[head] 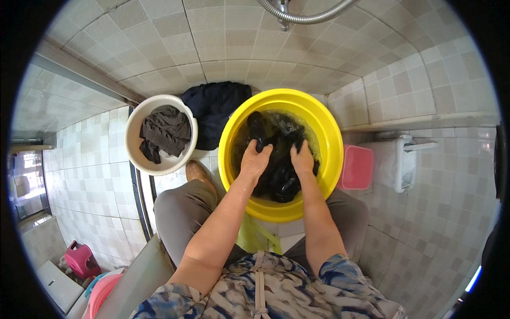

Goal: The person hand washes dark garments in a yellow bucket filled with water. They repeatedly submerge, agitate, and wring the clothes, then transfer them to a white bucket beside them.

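Note:
Between my knees stands a round yellow plastic tub [334, 159] holding water and a soaked black garment [279, 171]. My left hand [255, 157] grips a bunched part of the cloth at the middle left of the tub. Opposite it, my right hand [302, 157] pinches another fold on the right side. Both hands are at the water's surface, a short gap apart, with the fingertips partly hidden by cloth. More of the fabric lies in the water below and beyond them, and bubbles show along the tub's far side.
Left of the tub, a white basin [132, 153] holds dark grey clothing [167, 129]. Dark clothing [217, 107] lies on the floor by the wall. A pink plastic bin [357, 167] and a white container [392, 163] stand at right. A shower hose [310, 18] hangs above.

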`<state>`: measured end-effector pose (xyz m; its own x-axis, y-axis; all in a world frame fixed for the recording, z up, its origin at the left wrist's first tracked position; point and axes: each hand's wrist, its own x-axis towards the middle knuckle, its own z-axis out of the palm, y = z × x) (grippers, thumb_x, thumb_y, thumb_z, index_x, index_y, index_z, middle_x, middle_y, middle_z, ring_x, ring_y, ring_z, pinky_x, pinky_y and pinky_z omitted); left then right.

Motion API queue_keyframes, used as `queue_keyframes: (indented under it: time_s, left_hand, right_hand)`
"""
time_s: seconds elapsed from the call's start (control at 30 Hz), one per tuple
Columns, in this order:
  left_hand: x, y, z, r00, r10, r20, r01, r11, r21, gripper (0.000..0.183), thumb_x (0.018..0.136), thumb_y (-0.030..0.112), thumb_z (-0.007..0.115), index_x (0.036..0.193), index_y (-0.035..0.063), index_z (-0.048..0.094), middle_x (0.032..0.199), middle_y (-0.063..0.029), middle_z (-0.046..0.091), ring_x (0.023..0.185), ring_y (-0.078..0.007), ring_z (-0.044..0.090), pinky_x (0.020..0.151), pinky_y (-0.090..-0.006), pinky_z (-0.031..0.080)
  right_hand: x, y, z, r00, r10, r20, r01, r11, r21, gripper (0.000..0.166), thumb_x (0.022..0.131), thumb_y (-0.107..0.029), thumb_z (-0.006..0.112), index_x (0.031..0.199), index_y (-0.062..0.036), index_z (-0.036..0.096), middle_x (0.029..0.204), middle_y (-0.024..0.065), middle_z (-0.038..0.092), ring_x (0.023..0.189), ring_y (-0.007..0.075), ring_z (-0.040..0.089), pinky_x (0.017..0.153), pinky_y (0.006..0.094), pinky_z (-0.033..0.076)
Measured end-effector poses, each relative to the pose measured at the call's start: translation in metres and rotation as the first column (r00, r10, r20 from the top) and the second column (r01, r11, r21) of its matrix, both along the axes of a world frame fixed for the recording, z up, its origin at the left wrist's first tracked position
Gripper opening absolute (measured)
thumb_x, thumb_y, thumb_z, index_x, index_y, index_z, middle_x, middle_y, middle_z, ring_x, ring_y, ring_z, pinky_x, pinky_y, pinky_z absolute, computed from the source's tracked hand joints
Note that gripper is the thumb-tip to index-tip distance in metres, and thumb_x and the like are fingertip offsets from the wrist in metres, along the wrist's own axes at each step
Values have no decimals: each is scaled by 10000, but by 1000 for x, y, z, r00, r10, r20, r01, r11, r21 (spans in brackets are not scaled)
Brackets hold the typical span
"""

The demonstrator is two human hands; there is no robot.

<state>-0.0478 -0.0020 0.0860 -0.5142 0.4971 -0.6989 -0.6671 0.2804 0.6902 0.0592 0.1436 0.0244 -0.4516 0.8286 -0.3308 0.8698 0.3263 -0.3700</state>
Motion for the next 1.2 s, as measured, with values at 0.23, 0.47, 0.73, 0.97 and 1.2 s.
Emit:
queue_keyframes:
  time_s: [0.23,0.47,0.73,0.97,1.2]
  left_hand:
    - [-13,-2,-26,831,146,536,-255,957,136,868,752,712,490,1395,154,316,1369,-89,404,1219,-256,405,1021,-437,301]
    - [-18,-7,-60,727,239,644,-474,853,218,557,859,497,470,1206,62,516,1052,-125,608,896,-244,588,830,-350,474]
    - [6,12,10,919,291,266,-291,956,-39,314,886,253,486,1146,84,534,1102,-120,586,961,-262,572,796,-429,478]
    - [11,8,87,982,134,134,-161,963,218,253,815,77,518,1049,-3,568,876,-56,625,746,-145,578,680,-272,465]
    - [28,-9,104,976,-17,-219,109,902,417,173,801,32,548,958,17,621,853,-10,624,736,-84,568,671,-251,473]
  right_hand:
    - [-32,-81,75,968,46,-246,-101,971,-215,440,783,-279,554,1139,-20,546,988,277,598,946,412,568,828,452,451]
    - [-14,-142,157,864,349,-363,-429,888,-167,408,710,-206,629,1056,3,575,792,257,609,774,420,594,694,448,478]
    - [-16,-42,46,994,75,-77,-71,996,48,230,785,-224,528,795,-19,632,795,214,626,790,401,597,704,444,469]
    - [34,-59,20,983,148,-111,-161,980,-118,374,885,-253,504,1154,6,533,1138,231,544,1069,383,495,916,435,410]
    - [43,-58,80,972,213,99,-204,974,-94,547,848,-326,536,1291,-19,444,1292,231,429,1131,395,462,975,427,380]
